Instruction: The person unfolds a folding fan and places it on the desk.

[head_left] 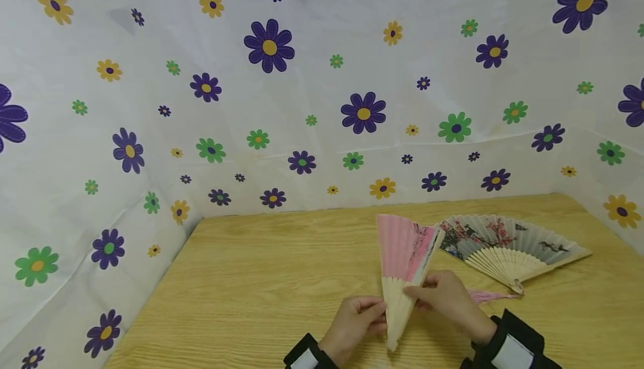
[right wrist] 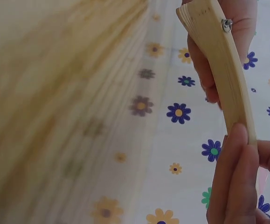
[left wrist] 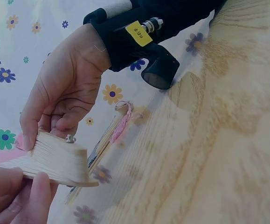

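Where right grip [head_left: 448, 299] pinches pink fan's ribs [head_left: 394, 302], leaf [head_left: 399, 249] spreads beyond.

- a table [head_left: 271, 268] with a yellowish wood-grain top
- on its right side, a spread folding fan [head_left: 508, 249] with pale ribs, its grey-white leaf printed with pink blossoms, its narrow end toward the near edge
- just beside that end, a pink tassel [head_left: 490, 297], partly hidden

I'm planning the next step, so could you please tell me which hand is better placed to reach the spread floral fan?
The right hand, probably: it is nearer the floral fan, while the left hand is farther, across the pink fan. Both hold it, so the right must first let go.
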Demonstrator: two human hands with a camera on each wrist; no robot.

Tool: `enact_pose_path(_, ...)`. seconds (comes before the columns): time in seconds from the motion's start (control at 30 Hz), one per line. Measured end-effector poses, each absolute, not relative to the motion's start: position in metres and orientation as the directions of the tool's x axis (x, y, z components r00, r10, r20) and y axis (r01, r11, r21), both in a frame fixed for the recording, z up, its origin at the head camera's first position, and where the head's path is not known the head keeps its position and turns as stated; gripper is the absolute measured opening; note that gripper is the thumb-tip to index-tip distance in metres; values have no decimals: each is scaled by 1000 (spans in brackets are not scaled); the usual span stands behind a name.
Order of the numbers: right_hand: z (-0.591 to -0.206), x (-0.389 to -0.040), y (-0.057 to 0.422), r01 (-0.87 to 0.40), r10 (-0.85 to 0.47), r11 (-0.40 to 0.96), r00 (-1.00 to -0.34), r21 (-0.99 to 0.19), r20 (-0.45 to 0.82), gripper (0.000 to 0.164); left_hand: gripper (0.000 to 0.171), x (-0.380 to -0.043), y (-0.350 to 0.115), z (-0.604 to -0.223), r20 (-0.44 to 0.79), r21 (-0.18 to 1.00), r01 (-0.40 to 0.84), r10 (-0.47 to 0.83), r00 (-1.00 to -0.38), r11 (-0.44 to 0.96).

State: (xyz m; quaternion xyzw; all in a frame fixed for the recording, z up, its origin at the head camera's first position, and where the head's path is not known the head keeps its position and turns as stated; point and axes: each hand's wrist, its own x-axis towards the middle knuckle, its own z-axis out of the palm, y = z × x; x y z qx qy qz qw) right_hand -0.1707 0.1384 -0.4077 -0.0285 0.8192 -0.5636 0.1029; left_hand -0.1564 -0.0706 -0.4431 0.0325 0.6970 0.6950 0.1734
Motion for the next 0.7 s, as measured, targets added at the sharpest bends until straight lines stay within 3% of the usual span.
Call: enact_pose_path(0.7, -404, -174, 144, 51, -146, 395, -982, -917, -117, 35, 27, -156, -70, -442, -164, 984, -175, 225, -960, -30)
